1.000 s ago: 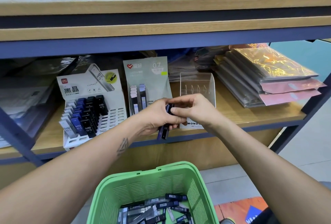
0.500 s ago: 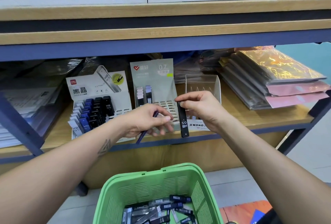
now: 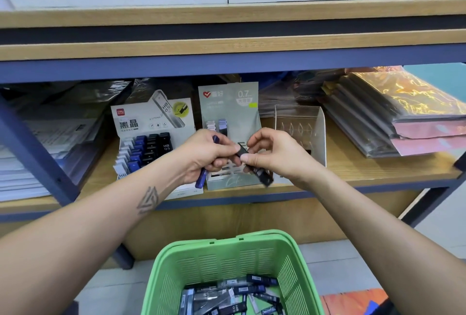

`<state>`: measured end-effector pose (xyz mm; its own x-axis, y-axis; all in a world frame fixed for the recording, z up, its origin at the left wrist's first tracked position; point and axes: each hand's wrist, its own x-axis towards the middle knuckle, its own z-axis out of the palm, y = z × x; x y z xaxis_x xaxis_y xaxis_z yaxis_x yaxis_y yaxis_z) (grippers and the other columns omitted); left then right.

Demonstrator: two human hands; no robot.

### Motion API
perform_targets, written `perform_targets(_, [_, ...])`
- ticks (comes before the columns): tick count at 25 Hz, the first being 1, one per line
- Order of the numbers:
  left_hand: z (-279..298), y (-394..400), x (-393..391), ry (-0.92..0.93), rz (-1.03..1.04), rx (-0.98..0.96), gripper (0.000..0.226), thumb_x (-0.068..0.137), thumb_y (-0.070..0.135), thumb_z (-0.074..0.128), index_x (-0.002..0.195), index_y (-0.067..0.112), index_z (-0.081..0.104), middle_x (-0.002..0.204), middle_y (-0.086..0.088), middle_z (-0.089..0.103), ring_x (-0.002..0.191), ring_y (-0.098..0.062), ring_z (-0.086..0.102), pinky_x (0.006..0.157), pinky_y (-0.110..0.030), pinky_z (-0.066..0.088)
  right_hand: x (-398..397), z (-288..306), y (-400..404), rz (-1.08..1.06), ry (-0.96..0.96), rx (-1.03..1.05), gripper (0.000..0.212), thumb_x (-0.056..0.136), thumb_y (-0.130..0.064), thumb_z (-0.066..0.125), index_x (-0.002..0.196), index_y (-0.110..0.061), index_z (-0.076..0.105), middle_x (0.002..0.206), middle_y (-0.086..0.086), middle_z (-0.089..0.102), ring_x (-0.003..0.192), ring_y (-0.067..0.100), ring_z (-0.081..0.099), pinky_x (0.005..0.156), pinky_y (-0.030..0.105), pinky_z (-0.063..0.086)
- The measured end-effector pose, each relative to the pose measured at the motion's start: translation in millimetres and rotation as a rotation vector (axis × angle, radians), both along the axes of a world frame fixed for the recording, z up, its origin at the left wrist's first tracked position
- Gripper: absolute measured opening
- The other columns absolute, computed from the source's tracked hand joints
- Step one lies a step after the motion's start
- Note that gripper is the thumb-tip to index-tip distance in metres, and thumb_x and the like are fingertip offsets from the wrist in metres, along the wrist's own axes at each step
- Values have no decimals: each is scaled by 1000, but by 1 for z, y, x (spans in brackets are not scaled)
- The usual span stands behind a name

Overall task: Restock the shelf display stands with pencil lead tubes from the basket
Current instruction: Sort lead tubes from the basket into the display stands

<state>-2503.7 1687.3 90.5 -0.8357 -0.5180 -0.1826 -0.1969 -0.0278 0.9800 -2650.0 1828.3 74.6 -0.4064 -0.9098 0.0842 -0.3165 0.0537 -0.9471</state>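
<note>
While left hand [image 3: 201,156] grips blue tube [image 3: 201,178], right hand [image 3: 273,156] pinches black tube [image 3: 262,176].

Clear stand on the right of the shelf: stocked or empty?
Empty as far as the view shows: the clear stand has bare dividers and no tubes, though the right hand hides its lower front.

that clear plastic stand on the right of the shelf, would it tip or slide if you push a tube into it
The clear stand looks thin-walled and nearly empty, so probably light and apt to slide back on the smooth wooden shelf. Its tall back suggests it may tip backward; steadying it seems wise.
</note>
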Motion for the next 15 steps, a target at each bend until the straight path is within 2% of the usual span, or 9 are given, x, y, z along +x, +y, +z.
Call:
perform_targets(3, [9,-15,12,94,143,-29,5,98,1,60,94,-3,60,87,-27,74,36,-6,36,33,-16,23,-2,-2,-5,-31,-217,-39,15,91,-1,71,106,-1,67,82,16,74,70,25,73,63,27,59])
perform_targets(5, [15,-27,26,54,157,-89,7,97,4,63,97,-2,59,89,-26,74,36,-7,37,32,-16,23,-1,2,-12,-141,-348,-146,15,95,4,63,107,1,71,87,16,75,72,20,71,70,23,60])
perform_targets(6, [18,-34,34,8,151,-131,11,97,8,65,99,-2,60,85,-25,74,35,-8,38,32,-17,24,1,6,-18,-171,-353,-185,17,95,5,62,106,-2,73,90,15,75,74,20,71,73,23,59])
perform_targets(10, [30,-62,66,-115,273,-289,26,94,25,71,94,0,64,56,-12,62,31,-11,35,31,-17,24,24,19,-44,-177,-96,-224,16,91,1,70,103,-8,71,91,16,72,75,23,74,74,26,61])
perform_targets(12, [35,-73,78,-134,376,-327,22,90,27,70,84,7,63,50,-4,53,33,-12,30,35,-17,21,40,22,-60,-180,66,-217,12,88,-3,75,97,-9,70,91,17,73,76,26,75,74,33,63])
perform_targets(15, [37,-87,99,-110,431,-148,15,87,24,54,75,16,52,48,1,42,38,-13,25,39,-17,17,63,19,-91,-165,297,-193,18,89,-6,74,87,-23,68,83,4,72,79,25,72,77,37,62])
